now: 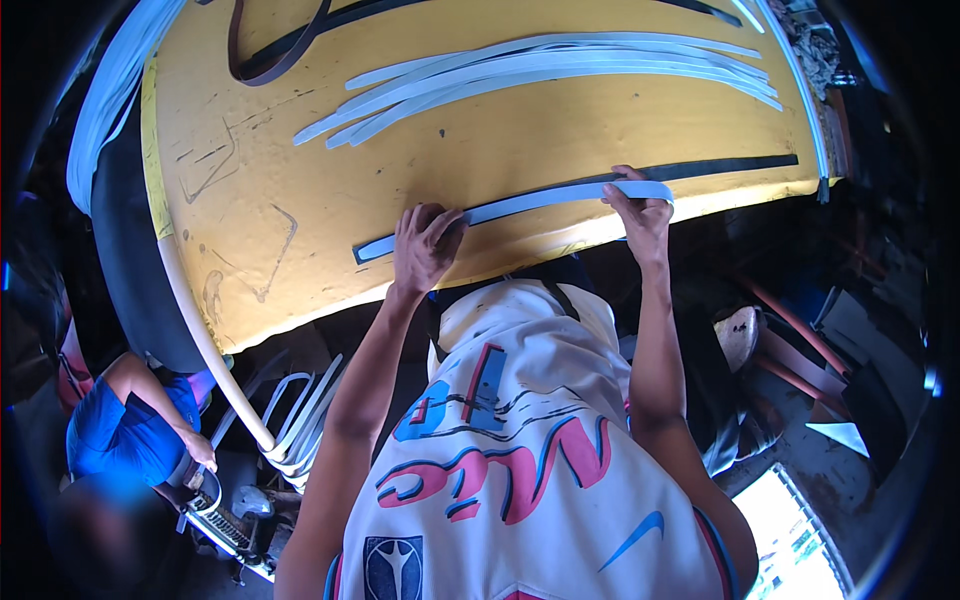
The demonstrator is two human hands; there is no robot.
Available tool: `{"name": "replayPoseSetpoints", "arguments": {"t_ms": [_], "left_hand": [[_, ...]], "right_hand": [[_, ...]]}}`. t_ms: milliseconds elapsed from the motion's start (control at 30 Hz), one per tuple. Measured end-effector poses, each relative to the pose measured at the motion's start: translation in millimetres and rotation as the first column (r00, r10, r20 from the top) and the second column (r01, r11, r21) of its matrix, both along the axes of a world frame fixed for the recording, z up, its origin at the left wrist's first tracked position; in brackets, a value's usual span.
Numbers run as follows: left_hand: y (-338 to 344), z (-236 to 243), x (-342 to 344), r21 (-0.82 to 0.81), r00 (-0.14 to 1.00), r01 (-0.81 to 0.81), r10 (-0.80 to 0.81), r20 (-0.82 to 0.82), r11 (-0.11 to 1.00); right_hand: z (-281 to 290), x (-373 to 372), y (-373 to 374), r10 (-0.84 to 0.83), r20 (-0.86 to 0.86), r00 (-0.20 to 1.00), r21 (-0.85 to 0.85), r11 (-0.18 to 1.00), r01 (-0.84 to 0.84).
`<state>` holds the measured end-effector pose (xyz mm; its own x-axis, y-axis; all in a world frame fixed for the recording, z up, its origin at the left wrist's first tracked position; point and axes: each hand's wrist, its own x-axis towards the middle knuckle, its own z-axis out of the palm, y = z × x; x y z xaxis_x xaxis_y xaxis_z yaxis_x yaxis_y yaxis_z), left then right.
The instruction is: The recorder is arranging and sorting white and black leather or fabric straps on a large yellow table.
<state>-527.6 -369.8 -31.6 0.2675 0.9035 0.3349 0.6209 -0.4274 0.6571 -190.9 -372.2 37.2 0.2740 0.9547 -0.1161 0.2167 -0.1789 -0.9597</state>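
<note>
A narrow white strip (pixel 545 198) lies along a longer black strip (pixel 735 166) near the front edge of the yellow-topped table (pixel 400 165). My left hand (pixel 428 248) grips the white strip near its left end, fingers curled over it and thumb against its side. Farther right, my right hand (pixel 643 207) pinches the same strip between thumb and fingers, where its end bends round in a small loop. Black shows bare to the right of that hand and at the strip's far left tip.
Several loose white strips (pixel 560 68) lie across the table's far half. A brown band (pixel 262 72) curves at the back left. More white strips (pixel 105 110) hang over the left side. At lower left, a person in a blue shirt (pixel 130 425) works beside a metal machine (pixel 225 525).
</note>
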Motion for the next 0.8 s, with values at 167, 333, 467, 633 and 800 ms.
{"name": "replayPoseSetpoints", "arguments": {"t_ms": [167,333,467,633,800], "left_hand": [[0.9,0.7,0.9,0.008,1.000,0.002,-0.001,-0.006,1.000],[1.2,1.9,0.4,-0.007,1.000,-0.003,0.003,-0.010,1.000],[1.0,8.6,3.6,-0.112,0.997,-0.024,0.016,-0.073,0.993],[2.3,29.9,25.5,-0.252,0.964,-0.117,0.049,-0.261,0.961],[10.9,19.9,56.7,-0.203,0.998,0.017,-0.029,-0.053,0.979]], "right_hand": [[-8.9,4.5,-3.0,0.006,0.031,0.999,-0.029,1.000,-0.005],[-18.9,4.1,-2.2,-0.027,-0.041,0.999,0.010,1.000,0.028],[-21.9,7.4,-2.9,-0.020,-0.043,0.999,0.015,1.000,0.020],[-21.7,11.1,-5.7,-0.038,-0.071,0.997,-0.041,0.999,0.035],[-22.4,6.1,-4.0,-0.056,-0.097,0.994,-0.023,0.998,0.054]]}}
